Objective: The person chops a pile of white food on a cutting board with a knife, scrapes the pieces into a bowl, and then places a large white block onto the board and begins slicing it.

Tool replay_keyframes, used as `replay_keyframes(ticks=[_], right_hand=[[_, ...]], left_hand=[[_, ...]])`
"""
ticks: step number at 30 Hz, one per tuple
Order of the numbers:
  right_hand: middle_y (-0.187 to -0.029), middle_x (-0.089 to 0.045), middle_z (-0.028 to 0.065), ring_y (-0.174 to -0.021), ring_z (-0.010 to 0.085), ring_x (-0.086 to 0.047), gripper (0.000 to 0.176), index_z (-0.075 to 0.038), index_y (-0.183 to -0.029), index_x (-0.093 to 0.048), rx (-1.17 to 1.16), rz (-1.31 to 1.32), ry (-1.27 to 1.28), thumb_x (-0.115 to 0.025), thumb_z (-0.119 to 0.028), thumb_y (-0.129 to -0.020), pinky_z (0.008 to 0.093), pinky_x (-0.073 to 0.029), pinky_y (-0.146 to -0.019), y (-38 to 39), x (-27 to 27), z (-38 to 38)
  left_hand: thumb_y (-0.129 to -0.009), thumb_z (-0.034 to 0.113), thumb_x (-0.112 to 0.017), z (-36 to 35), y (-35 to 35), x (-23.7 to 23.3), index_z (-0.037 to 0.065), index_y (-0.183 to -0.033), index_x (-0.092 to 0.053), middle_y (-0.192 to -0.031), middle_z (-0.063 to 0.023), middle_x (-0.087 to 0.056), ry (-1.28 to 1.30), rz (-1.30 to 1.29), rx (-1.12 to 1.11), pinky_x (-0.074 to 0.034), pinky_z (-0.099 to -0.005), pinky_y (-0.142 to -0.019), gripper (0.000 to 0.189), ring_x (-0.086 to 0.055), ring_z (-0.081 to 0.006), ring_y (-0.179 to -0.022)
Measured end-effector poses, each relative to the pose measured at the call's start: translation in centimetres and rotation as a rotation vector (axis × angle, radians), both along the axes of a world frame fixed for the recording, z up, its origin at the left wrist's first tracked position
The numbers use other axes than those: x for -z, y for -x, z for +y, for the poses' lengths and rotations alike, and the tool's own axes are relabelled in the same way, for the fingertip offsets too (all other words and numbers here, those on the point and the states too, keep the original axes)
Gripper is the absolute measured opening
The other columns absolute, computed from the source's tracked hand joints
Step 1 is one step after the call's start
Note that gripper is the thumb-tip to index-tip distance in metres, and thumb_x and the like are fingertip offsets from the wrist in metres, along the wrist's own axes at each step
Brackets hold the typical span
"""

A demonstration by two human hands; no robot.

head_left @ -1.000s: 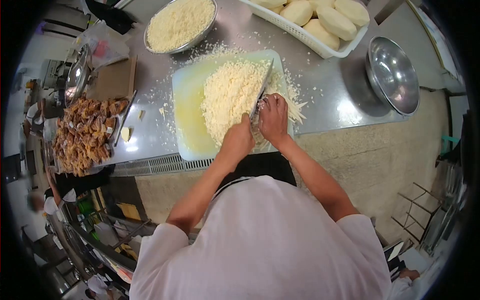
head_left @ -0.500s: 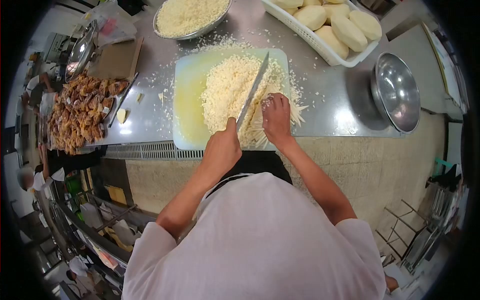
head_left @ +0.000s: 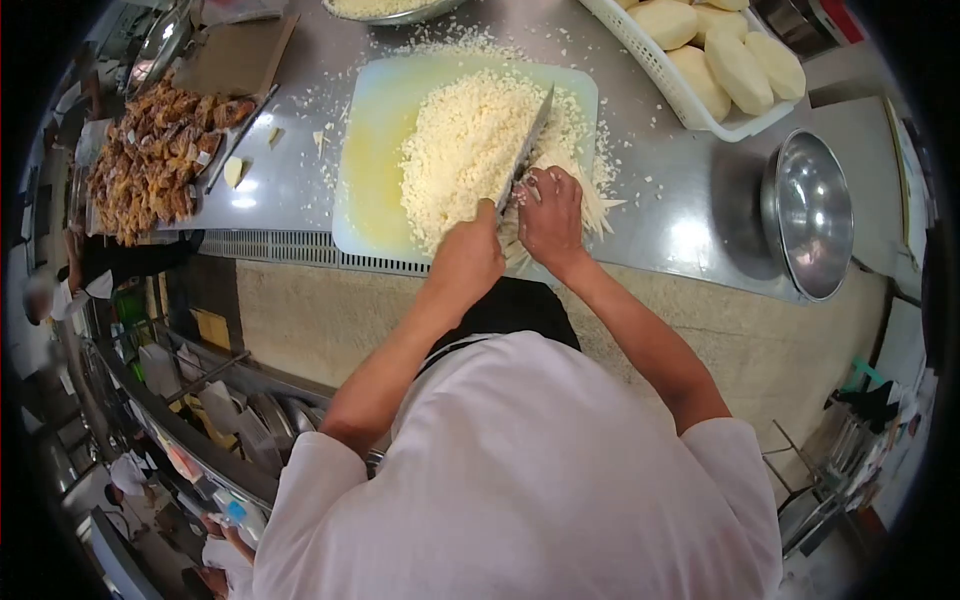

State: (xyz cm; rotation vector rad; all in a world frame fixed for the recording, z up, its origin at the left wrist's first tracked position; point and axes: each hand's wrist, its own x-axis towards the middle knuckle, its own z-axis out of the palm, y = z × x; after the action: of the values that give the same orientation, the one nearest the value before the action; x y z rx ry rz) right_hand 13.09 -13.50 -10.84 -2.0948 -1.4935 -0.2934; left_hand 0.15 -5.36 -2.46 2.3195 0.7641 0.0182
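My left hand [head_left: 467,258] is wrapped round the handle of a long knife [head_left: 532,137], its blade pointing away from me over a cutting board [head_left: 370,195]. Just right of the blade, my right hand [head_left: 551,218] has its fingers bent and pressed on pale thin strips [head_left: 598,210] at the board's right side. Some strips stick out past that hand. Left of the knife lies a large heap of finely chopped pale pieces [head_left: 460,150]. The lower part of the blade is partly hidden by my hands.
A white basket [head_left: 655,62] of peeled pale vegetables and a steel bowl [head_left: 815,215] stand to the right. Brown food pieces [head_left: 150,165] lie at left beside a dark rod [head_left: 240,140]. Another bowl [head_left: 415,14] is at the top. People [head_left: 65,295] are at far left.
The view has shifted, bringing the board higher in the picture. My hands are closer together, and the knife blade lies nearer my right fingers.
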Motion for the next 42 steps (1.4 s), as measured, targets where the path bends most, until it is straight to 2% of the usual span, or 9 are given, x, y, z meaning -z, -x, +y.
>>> replay_keyframes(ticks=[3, 8, 14, 17, 22, 26, 30, 33, 42], right_hand=[[-0.115, -0.051, 0.013, -0.11, 0.0349, -0.042, 0.027, -0.009, -0.101, -0.063, 0.001, 0.04, 0.024, -0.062, -0.012, -0.075, 0.0479, -0.035, -0.092, -0.1, 0.5, 0.2], [-0.115, -0.051, 0.0121, -0.11, 0.0347, -0.042, 0.029, -0.009, -0.103, -0.062, -0.003, 0.039, 0.023, -0.064, -0.014, -0.074, 0.0476, -0.035, -0.092, 0.1, 0.5, -0.1], [-0.114, -0.051, 0.0119, -0.109, 0.0344, -0.044, 0.027, -0.008, -0.101, -0.062, 0.02, 0.039, 0.005, -0.063, -0.014, -0.075, 0.0478, -0.036, -0.09, -0.2, 0.7, 0.3], [-0.113, -0.051, 0.0126, -0.108, 0.0343, -0.045, 0.025, -0.007, -0.101, -0.062, -0.003, 0.04, -0.013, -0.061, -0.012, -0.076, 0.0477, -0.036, -0.089, 0.2, 0.5, 0.0], [-0.112, -0.052, 0.0132, -0.107, 0.0344, -0.045, 0.024, -0.007, -0.1, -0.063, 0.011, 0.075, -0.036, -0.06, -0.012, -0.077, 0.0475, -0.037, -0.088, -0.3, 0.1, 0.4], [-0.113, -0.052, 0.0133, -0.107, 0.0344, -0.045, 0.026, -0.007, -0.101, -0.062, -0.002, 0.082, -0.02, -0.06, -0.011, -0.075, 0.047, -0.037, -0.089, 0.2, 0.2, -0.1], [-0.111, -0.052, 0.0134, -0.106, 0.0347, -0.045, 0.026, -0.005, -0.099, -0.062, 0.016, 0.123, -0.067, -0.059, -0.008, -0.073, 0.0461, -0.037, -0.089, -0.1, -0.1, 0.1], [-0.11, -0.052, 0.0133, -0.106, 0.0344, -0.045, 0.023, -0.003, -0.096, -0.061, 0.035, 0.103, -0.091, -0.059, -0.007, -0.073, 0.0456, -0.037, -0.089, 0.1, -0.7, 0.0], [-0.106, -0.055, 0.0118, -0.107, 0.0319, -0.048, 0.019, -0.003, -0.093, -0.061, -0.037, 0.259, -0.092, -0.06, -0.005, -0.074, 0.0435, -0.037, -0.091, -0.7, -3.4, -1.1]], left_hand=[[-0.081, 0.001, -0.05, -0.7, 1.6, -5.8, -0.007, -0.098, -0.043, -0.071, -0.0303, -0.057, 0.147, 0.203, -0.073, -0.043, -0.0527, -0.063, 0.02, -0.057, -0.0472, -0.071], [-0.076, -0.005, -0.052, -1.4, 0.3, 0.2, -0.008, -0.093, -0.042, -0.065, -0.0289, -0.058, 0.078, 0.032, -0.06, -0.046, -0.0521, -0.062, 0.02, -0.059, -0.0461, -0.068], [-0.079, -0.003, -0.049, -3.1, 1.2, -4.8, -0.009, -0.094, -0.043, -0.065, -0.0302, -0.057, 0.08, 0.148, -0.14, -0.046, -0.0533, -0.061, 0.017, -0.058, -0.0479, -0.067], [-0.079, -0.002, -0.05, -1.7, -0.6, -0.6, -0.009, -0.095, -0.042, -0.068, -0.0314, -0.057, 0.074, 0.126, -0.129, -0.045, -0.0543, -0.064, 0.019, -0.058, -0.0484, -0.068], [-0.08, -0.003, -0.05, -3.0, 0.5, -4.1, -0.009, -0.096, -0.041, -0.068, -0.0285, -0.058, 0.096, 0.188, -0.179, -0.046, -0.0512, -0.061, 0.02, -0.059, -0.0461, -0.07], [-0.079, -0.003, -0.051, -1.2, -1.8, 0.1, -0.007, -0.099, -0.041, -0.07, -0.031, -0.058, 0.06, 0.056, -0.12, -0.045, -0.0531, -0.065, 0.023, -0.06, -0.0468, -0.071], [-0.079, -0.003, -0.051, -1.8, 0.3, -3.4, -0.007, -0.096, -0.043, -0.068, -0.0293, -0.058, 0.037, 0.166, -0.161, -0.047, -0.0501, -0.062, 0.02, -0.059, -0.046, -0.071], [-0.078, -0.005, -0.05, 0.0, -0.4, -0.3, -0.008, -0.097, -0.043, -0.066, -0.0299, -0.057, -0.06, 0.137, -0.08, -0.046, -0.0518, -0.062, 0.02, -0.059, -0.0468, -0.068], [-0.079, -0.001, -0.051, 5.6, -0.9, -0.4, -0.008, -0.094, -0.042, -0.065, -0.0305, -0.057, -0.174, 0.105, 0.078, -0.046, -0.0515, -0.058, 0.018, -0.059, -0.047, -0.065]])
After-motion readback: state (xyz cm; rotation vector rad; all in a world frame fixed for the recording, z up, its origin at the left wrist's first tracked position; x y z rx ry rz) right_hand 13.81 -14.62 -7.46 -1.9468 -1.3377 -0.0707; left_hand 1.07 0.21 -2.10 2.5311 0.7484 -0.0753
